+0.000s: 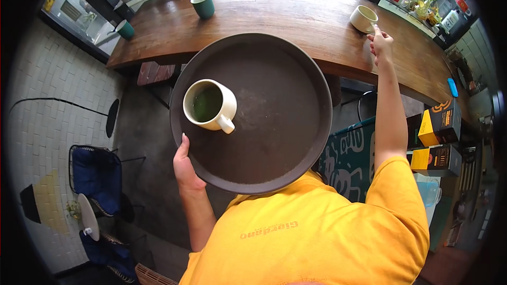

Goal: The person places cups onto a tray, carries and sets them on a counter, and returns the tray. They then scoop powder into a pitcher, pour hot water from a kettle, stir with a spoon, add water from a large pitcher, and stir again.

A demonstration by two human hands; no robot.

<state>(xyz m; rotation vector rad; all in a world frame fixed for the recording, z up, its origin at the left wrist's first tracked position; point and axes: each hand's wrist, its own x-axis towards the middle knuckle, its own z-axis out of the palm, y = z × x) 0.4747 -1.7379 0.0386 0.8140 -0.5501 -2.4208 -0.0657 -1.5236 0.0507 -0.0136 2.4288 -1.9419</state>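
Observation:
A round dark brown tray (274, 121) is held level in front of my chest. My left hand (190, 169) grips its near-left rim, thumb at the edge; the other fingers are hidden beneath. On the tray's left side stands a cream mug (224, 103) with dark green liquid inside, its handle pointing toward me. My right arm reaches over the wooden table, where my right hand (382, 44) has its fingers closed on the handle of another cream mug (362, 21). That mug is upright at the table's far right; its contents cannot be made out.
On the wooden table (280, 10) are a green cup (203, 6) and a smaller green cup (125, 29) near the left end. A blue object (452, 87) lies at the right end. Black-and-yellow boxes (435, 126) are stacked at right. A blue chair (96, 177) stands lower left.

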